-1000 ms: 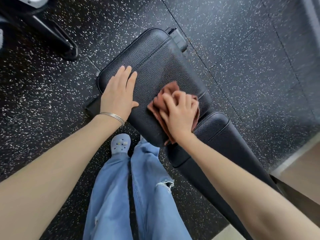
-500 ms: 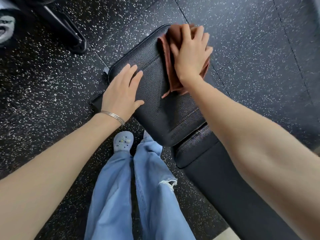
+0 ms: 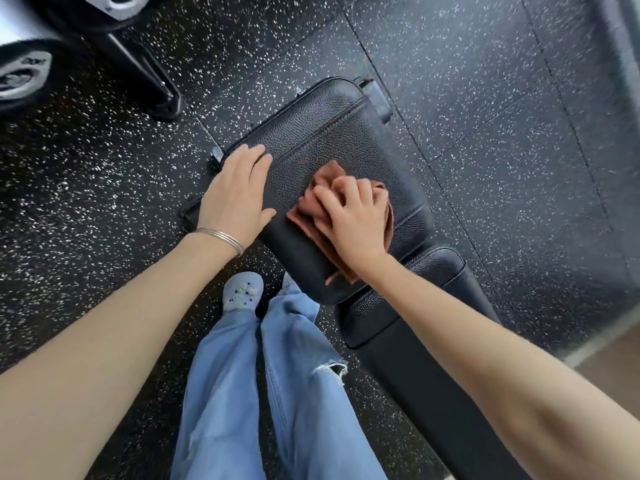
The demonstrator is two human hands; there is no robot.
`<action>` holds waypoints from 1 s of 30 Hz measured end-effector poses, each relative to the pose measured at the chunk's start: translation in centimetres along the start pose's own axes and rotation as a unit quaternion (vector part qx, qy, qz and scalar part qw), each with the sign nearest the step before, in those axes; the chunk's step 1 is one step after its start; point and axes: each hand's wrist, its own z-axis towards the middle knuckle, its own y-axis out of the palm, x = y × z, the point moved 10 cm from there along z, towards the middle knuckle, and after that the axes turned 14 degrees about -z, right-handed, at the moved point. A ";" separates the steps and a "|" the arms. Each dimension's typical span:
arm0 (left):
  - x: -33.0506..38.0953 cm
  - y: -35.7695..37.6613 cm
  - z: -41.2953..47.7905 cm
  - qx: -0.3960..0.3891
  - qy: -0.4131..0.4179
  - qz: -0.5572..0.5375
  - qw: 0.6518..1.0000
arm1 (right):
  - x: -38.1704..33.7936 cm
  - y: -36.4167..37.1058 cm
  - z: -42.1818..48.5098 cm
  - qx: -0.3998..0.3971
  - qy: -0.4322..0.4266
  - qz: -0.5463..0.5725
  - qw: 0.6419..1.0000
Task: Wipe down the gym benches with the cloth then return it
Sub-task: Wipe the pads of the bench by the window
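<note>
Fingers (image 3: 323, 199) of right hand (image 3: 349, 226) around cloth (image 3: 329, 174)

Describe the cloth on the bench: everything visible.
The cloth is rust-brown, soft-looking fabric, bunched and folded rather than spread flat. It lies on the bench's black pebbled seat pad, with one corner trailing toward the pad's near edge. The right hand covers its middle, fingers curled into the folds, pressing it down. The left hand rests flat on the pad beside it, not touching it.

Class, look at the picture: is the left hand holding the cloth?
No, the left hand lies flat on the bench pad, while the right hand grips the cloth.
</note>
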 end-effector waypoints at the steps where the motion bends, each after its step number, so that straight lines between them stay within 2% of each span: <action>1: -0.5 -0.2 0.0 0.002 -0.009 -0.004 1.000 | 0.3 -0.2 0.5 0.009 -0.020 -0.005 1.000; 3: -1.2 -0.6 0.1 0.002 -0.011 -0.004 1.000 | 1.8 -0.5 2.5 0.017 -0.012 -0.021 1.000; 7: -3.2 -1.2 0.5 0.001 -0.039 -0.033 0.999 | 7.0 -0.5 8.1 -0.012 0.153 -0.003 0.988; 11: -4.2 -1.4 0.5 -0.001 -0.045 -0.059 0.997 | 9.6 -0.2 12.0 -0.042 0.290 0.076 0.953; 14: -4.9 -1.7 0.4 -0.012 -0.026 -0.069 0.997 | 8.2 -0.4 11.7 -0.033 0.344 0.040 0.938; 16: -5.8 -1.9 0.4 -0.029 -0.012 -0.068 0.997 | 5.0 -1.4 10.9 -0.012 0.299 -0.009 0.954; 18: -7.4 -2.3 0.2 -0.043 -0.015 -0.054 0.998 | -0.2 -1.5 9.8 -0.009 0.197 -0.022 0.980; 21: -9.8 -3.6 -0.2 -0.053 -0.023 -0.020 0.998 | -7.4 -1.1 7.1 -0.026 0.067 -0.003 0.997; 23: -10.9 -4.6 -0.4 -0.057 -0.018 0.003 0.998 | -9.3 -1.5 6.4 -0.028 0.000 0.001 1.000; 25: -11.4 -5.0 -0.5 -0.072 0.007 0.026 0.997 | -8.3 -1.7 7.3 -0.022 -0.036 -0.029 0.999; 26: -11.6 -5.1 -0.5 -0.082 0.021 0.035 0.996 | -6.6 -1.6 8.2 -0.021 -0.018 -0.042 0.999; 27: -11.7 -5.1 -0.5 -0.089 0.034 0.041 0.995 | -4.1 -1.4 9.3 -0.022 0.037 -0.048 0.998; 28: -11.7 -5.0 -0.3 -0.094 0.046 0.045 0.994 | -0.9 -1.3 10.3 -0.023 0.120 -0.048 0.991; 30: -11.7 -4.5 0.2 -0.103 0.067 0.054 0.991 | 5.0 -1.1 11.2 -0.028 0.296 -0.027 0.955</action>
